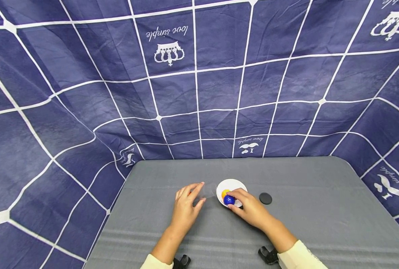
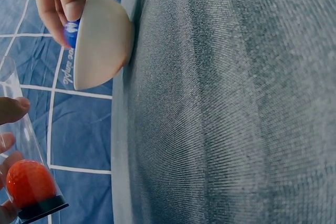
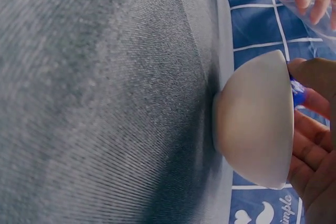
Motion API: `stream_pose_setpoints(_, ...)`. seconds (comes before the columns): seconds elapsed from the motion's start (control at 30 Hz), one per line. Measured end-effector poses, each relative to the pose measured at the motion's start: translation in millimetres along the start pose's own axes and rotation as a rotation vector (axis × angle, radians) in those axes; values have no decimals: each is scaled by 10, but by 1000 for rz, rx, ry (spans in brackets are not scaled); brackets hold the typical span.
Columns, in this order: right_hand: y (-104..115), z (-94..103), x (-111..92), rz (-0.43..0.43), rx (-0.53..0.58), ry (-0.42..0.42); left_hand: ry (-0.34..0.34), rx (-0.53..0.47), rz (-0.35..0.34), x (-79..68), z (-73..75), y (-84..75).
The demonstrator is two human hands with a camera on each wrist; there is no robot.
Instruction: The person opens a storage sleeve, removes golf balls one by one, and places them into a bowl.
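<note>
My left hand [image 1: 185,203] grips a clear tube [image 2: 32,139], tilted, with a black cap [image 2: 43,209] on one end. An orange ball [image 2: 30,183] lies inside the tube against that cap. My right hand [image 1: 251,210] is at the white bowl [image 1: 231,181], pinching a blue ball [image 1: 229,200] between thumb and fingers at the rim. Beside the blue ball, a yellow ball [image 1: 225,192] sits in the bowl, partly covered by it. In the right wrist view, the bowl's wall [image 3: 257,121] hides the inside, and only part of the blue ball shows.
A flat black round lid [image 1: 265,198] lies on the grey table [image 1: 303,179], right of the bowl. Behind and at both sides hangs a blue cloth [image 1: 219,89] with white lines. Black straps [image 1: 268,255] are on the wrists.
</note>
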State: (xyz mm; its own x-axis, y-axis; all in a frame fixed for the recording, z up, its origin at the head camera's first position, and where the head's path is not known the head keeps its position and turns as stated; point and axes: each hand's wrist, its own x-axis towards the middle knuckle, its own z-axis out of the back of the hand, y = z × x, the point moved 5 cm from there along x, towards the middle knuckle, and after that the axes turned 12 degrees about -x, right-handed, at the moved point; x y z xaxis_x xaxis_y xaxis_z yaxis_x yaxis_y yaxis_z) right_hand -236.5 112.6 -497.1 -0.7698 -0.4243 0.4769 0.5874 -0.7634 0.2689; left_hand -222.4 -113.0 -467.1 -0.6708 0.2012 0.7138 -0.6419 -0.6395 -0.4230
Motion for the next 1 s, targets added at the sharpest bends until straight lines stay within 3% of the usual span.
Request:
stream_pose_setpoints(0.47,11,-20,36,10,-59,12,-14,-5,-4,3,6,-1)
stream_pose_setpoints(0.77,-5,-32,42,10,-40,24,2,-11,22,-3,5,7)
stream_pose_setpoints(1.0,12,-8,34,29,-31,-13,-6,6,-1,2,10,-25)
